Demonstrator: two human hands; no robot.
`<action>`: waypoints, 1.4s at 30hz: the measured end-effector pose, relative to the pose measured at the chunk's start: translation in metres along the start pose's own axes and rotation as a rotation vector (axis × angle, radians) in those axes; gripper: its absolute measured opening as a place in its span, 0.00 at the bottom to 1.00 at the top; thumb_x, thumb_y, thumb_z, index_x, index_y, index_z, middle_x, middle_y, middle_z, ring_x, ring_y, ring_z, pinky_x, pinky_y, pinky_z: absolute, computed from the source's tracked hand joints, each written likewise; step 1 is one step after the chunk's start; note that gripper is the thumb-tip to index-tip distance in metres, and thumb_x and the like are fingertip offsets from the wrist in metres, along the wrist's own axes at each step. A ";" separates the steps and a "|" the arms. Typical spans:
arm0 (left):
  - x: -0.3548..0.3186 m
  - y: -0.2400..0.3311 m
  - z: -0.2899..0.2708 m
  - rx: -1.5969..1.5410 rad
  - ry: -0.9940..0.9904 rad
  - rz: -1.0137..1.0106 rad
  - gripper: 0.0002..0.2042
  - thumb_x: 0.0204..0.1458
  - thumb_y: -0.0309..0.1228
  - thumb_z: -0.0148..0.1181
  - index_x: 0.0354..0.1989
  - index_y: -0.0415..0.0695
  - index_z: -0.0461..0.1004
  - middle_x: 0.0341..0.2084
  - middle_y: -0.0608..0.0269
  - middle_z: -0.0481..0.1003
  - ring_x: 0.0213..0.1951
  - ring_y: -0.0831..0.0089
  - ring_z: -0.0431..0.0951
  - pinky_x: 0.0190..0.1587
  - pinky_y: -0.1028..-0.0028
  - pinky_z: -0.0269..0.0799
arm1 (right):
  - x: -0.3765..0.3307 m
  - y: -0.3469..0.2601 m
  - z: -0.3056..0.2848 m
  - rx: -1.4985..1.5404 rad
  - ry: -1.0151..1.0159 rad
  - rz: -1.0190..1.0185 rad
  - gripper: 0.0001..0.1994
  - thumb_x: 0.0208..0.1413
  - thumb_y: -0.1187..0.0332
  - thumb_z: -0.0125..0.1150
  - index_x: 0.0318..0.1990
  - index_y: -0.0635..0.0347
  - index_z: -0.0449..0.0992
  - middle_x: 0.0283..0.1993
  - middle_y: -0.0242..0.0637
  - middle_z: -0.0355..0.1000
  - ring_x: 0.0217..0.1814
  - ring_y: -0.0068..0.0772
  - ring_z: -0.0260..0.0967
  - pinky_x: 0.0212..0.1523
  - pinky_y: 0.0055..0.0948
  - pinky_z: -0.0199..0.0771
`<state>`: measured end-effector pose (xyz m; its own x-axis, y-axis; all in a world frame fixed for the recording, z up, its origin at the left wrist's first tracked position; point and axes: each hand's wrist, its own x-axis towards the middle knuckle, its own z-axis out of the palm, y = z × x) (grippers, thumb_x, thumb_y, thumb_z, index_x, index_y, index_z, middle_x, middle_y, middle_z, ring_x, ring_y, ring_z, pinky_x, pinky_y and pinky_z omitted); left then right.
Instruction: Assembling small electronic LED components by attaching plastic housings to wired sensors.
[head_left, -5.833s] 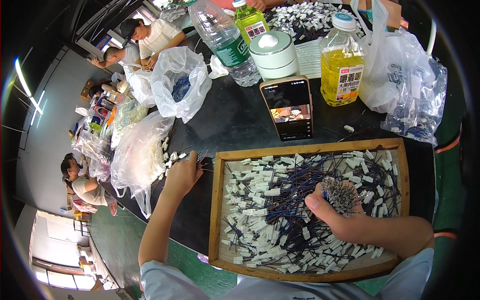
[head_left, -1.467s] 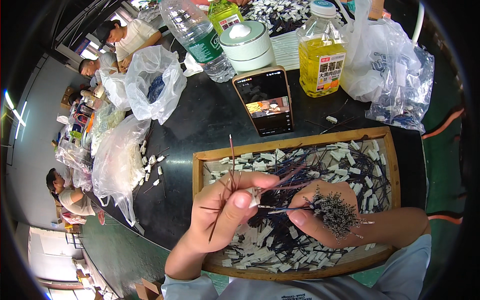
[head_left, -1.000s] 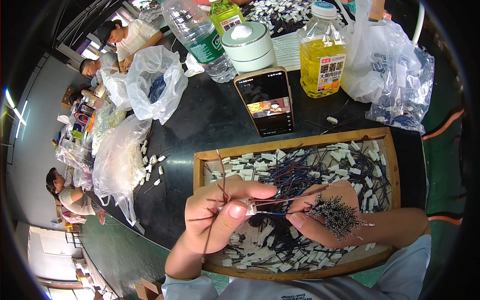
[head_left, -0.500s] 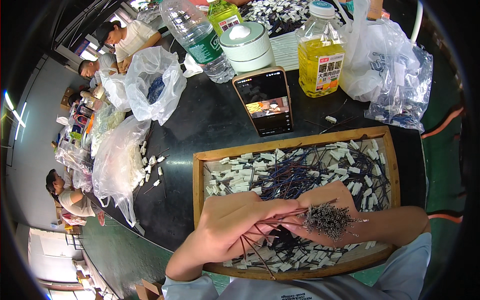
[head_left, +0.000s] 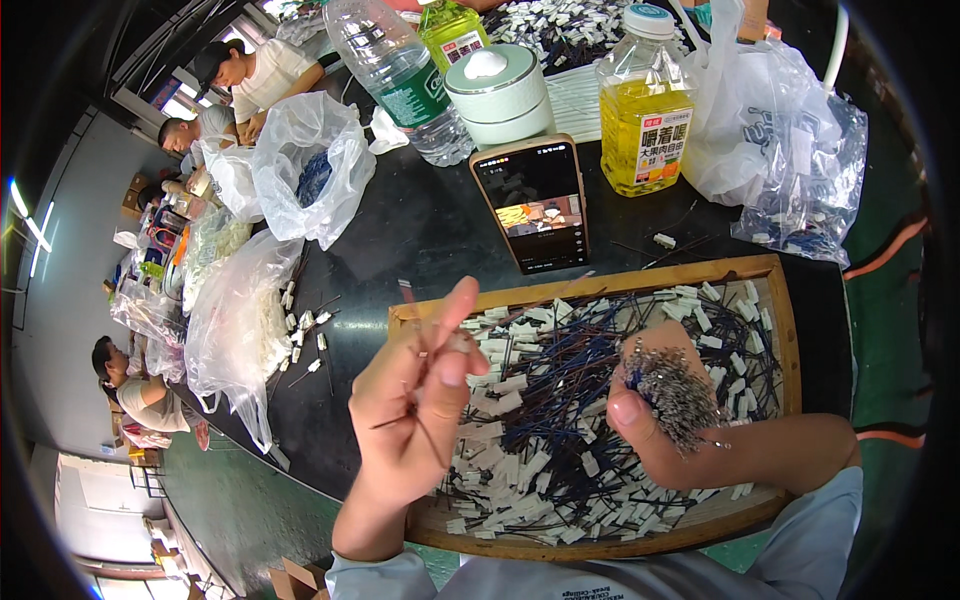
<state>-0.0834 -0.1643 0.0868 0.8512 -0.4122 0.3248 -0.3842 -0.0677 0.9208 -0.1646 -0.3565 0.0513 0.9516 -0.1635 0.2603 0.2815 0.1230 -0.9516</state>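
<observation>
My right hand is closed round a thick bundle of wires, whose crimped metal ends point up towards me. To its left, my left hand is raised over the near left part of a wooden-framed tray. Its thumb and fingers are closed on several brown wires, slightly blurred, which stick out between the fingers. Below both hands, the tray holds a pile of dark blue and brown wires with white plastic connectors. My hands are apart.
Behind the tray a phone leans on a pale green round container. A yellow drink bottle, a clear water bottle and plastic bags stand around it. Loose connectors lie left. Other people sit at far left.
My left hand has drawn away from the bundle, moving left and up with several brown wires in its fingers. My right hand stays in place, and its thumb and the bundle are now uncovered.
</observation>
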 end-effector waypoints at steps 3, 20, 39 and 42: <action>-0.003 0.006 0.003 0.037 -0.102 -0.038 0.16 0.55 0.23 0.52 0.51 0.31 0.66 0.34 0.57 0.75 0.32 0.80 0.74 0.36 0.82 0.70 | 0.000 -0.001 -0.005 -0.150 -0.084 0.017 0.09 0.51 0.72 0.60 0.36 0.64 0.67 0.26 0.33 0.70 0.27 0.16 0.66 0.28 0.20 0.66; 0.000 0.005 0.003 -0.110 -0.361 0.103 0.15 0.46 0.16 0.56 0.45 0.34 0.73 0.31 0.54 0.77 0.32 0.70 0.79 0.35 0.77 0.72 | 0.010 -0.014 -0.007 -0.307 -0.237 -0.028 0.05 0.48 0.72 0.63 0.29 0.62 0.73 0.22 0.32 0.70 0.18 0.21 0.65 0.19 0.21 0.63; 0.003 0.010 0.015 0.142 -0.338 0.289 0.09 0.47 0.31 0.62 0.33 0.37 0.78 0.22 0.57 0.78 0.24 0.68 0.79 0.28 0.77 0.74 | 0.009 -0.004 -0.006 -0.317 -0.277 -0.106 0.07 0.49 0.64 0.63 0.29 0.57 0.75 0.22 0.33 0.70 0.20 0.33 0.68 0.20 0.25 0.65; 0.001 0.013 0.016 0.200 -0.340 0.300 0.08 0.47 0.29 0.61 0.32 0.37 0.78 0.22 0.57 0.78 0.25 0.69 0.80 0.28 0.77 0.74 | 0.013 -0.007 -0.007 -0.150 -0.305 -0.041 0.07 0.51 0.66 0.61 0.31 0.60 0.76 0.24 0.34 0.72 0.23 0.27 0.70 0.23 0.23 0.67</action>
<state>-0.0928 -0.1799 0.0954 0.5403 -0.7109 0.4501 -0.6840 -0.0595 0.7271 -0.1551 -0.3664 0.0605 0.9392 0.1381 0.3144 0.3208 -0.0264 -0.9468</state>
